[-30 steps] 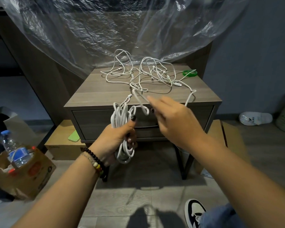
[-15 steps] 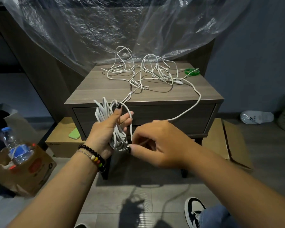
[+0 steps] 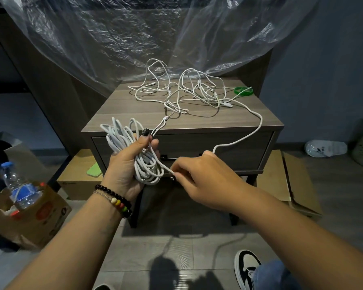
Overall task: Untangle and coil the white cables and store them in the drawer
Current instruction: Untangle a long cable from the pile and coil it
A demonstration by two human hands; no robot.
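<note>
From the head camera, the left hand (image 3: 130, 162) is wrapped tight around a bundle of cable loops (image 3: 134, 151). The right hand (image 3: 205, 181) pinches the loose strand (image 3: 239, 141) just beside the bundle. That strand runs up and right onto the small table (image 3: 134, 114), where a messy pile of cables (image 3: 189, 93) lies. The cables look thin, smooth and bendy. The drawer (image 3: 239, 151) is shut.

A bundle of coiled white cable (image 3: 134, 151) is held upright in front of the closed drawer (image 3: 228, 149) of the nightstand (image 3: 122, 114). One strand (image 3: 254, 130) is seen running from the bundle over the front right edge of the top. A loose tangle of white cables (image 3: 189, 93) is spread toward the rear edge of the top.
</note>
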